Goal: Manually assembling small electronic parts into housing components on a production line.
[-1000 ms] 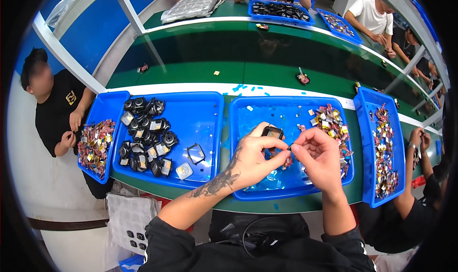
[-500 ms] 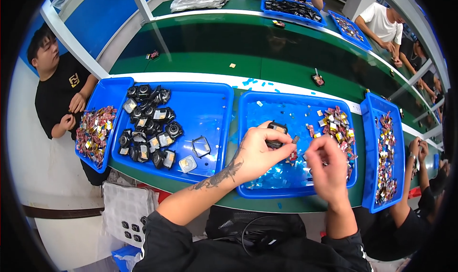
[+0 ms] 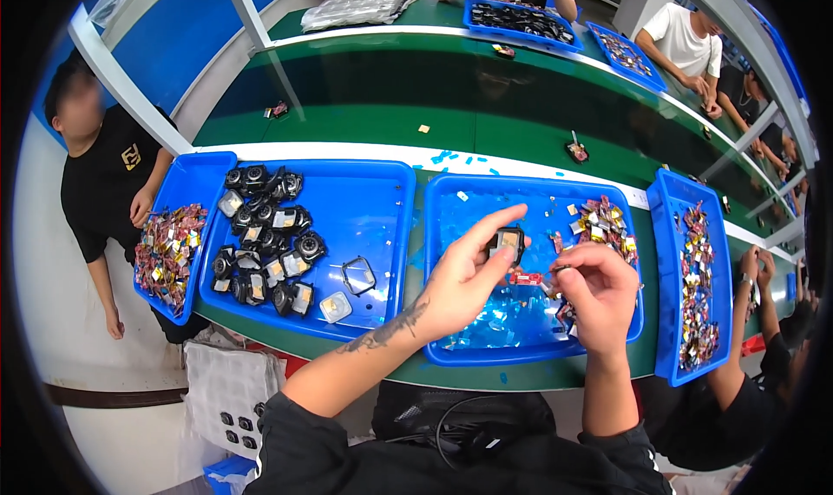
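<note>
Over the right-middle blue tray [image 3: 434,235], my left hand [image 3: 460,282] grips a small black watch-like case [image 3: 510,242] between thumb and fingers; a pale square shows inside its frame. My right hand [image 3: 599,291] is closed in a pinch just right of it, on a small thing mostly hidden by the fingertips. Between the hands shows a small red circuit board [image 3: 526,279]; whether it is held or lies in the tray I cannot tell. A heap of red, silver and yellow small electronic parts [image 3: 603,222] fills the tray's right side.
Left of my hands, another blue tray [image 3: 395,235] holds several black watch-like cases [image 3: 260,226], an empty frame [image 3: 358,275] and a clear square piece [image 3: 335,307]. Part-filled trays [image 3: 664,321] flank both. Beyond runs a green conveyor [image 3: 364,122]. A person [image 3: 113,165] stands at left.
My left hand has opened its fingers somewhat and turned the case so that its inside shows. My right hand has come lower, its pinch now plain. The person at left has lowered one arm.
</note>
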A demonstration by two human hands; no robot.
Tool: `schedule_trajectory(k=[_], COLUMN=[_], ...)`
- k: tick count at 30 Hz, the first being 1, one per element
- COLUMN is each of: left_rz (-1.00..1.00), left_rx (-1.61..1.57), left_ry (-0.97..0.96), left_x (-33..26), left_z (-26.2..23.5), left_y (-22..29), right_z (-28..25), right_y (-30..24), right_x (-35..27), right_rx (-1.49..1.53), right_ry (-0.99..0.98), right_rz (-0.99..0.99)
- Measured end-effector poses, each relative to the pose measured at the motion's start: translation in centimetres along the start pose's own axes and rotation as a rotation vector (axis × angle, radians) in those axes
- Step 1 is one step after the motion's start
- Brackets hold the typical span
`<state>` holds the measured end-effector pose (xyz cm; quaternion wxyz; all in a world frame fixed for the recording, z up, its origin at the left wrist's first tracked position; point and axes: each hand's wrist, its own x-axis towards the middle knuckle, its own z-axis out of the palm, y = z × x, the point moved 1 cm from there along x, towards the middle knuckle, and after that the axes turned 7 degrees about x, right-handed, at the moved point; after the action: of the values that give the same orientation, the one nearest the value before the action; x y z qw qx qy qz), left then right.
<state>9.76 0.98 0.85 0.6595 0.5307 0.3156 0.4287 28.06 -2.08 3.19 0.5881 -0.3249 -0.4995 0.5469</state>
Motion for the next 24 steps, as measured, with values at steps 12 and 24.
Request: schedule_trajectory(k=[12,24], left_rz=[0.043,0.076], left_rx=[-0.102,-0.051], left_ry=[-0.072,-0.125], left_x=[-0.7,-0.9], left_z=[0.9,0.7], left_y=[-0.7,-1.2], right_z=[3.5,3.6], right_y=[0.1,-0.6], right_x=[0.9,1.1], right_rx=[-0.515,-0.828], right_ry=[0.251,0.087], right_rz=[-0.068,-0.198])
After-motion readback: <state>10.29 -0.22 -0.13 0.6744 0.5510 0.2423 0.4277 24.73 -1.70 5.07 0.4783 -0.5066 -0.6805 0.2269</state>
